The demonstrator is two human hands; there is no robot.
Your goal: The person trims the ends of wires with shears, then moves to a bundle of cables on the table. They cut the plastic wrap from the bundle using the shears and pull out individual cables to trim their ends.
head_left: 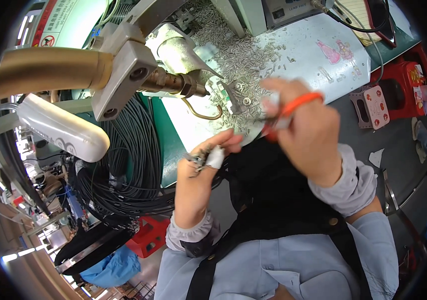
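Observation:
My left hand (198, 170) is raised in front of the bench, palm up, fingers curled around a clump of small metal-looking pieces (202, 159). A white covering (216, 157) wraps one of its digits. To the right, my right hand (306, 132) is blurred by motion and grips scissors with orange-red loop handles (301, 102); their blades are smeared, pointing towards the left hand. Beyond both hands stands a machine head with a brass-coloured fitting (173, 82) and a bent copper tube (201, 112). Many small silvery pins (253, 57) are strewn around it.
A thick coil of black cables (128, 145) hangs at the left, below a white rounded lamp-like housing (63, 127). A light sheet (318, 62) covers the right of the bench. Red stools (401, 90) and a small patterned stool (373, 107) stand at the far right.

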